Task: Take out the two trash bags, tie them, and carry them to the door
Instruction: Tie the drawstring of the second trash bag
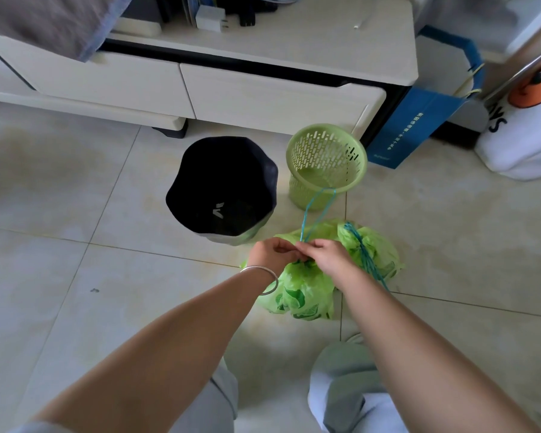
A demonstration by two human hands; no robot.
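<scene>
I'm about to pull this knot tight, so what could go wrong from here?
The thin blue drawstring, pinched by your left hand and right hand, may snap or slip if jerked. The near green bag looks thin and could tear at its gathered neck. The far green bag's cord trails on the floor beside your right arm and could snag.

— Where are the two trash bags sitting?

— Both are lying on the floor just in front of the green slotted basket [325,165]. The nearer green bag [300,292] is bulging, printed with darker green leaf shapes, its neck gathered shut.

— And its drawstring?

— The blue drawstring [317,210] is looping up from that neck toward the basket (thin, standing up in a narrow loop).

— The other one?

— The second green bag [378,248] is lying touching the first, on its right, with a blue cord [364,254] trailing down across its bunched top.
</scene>
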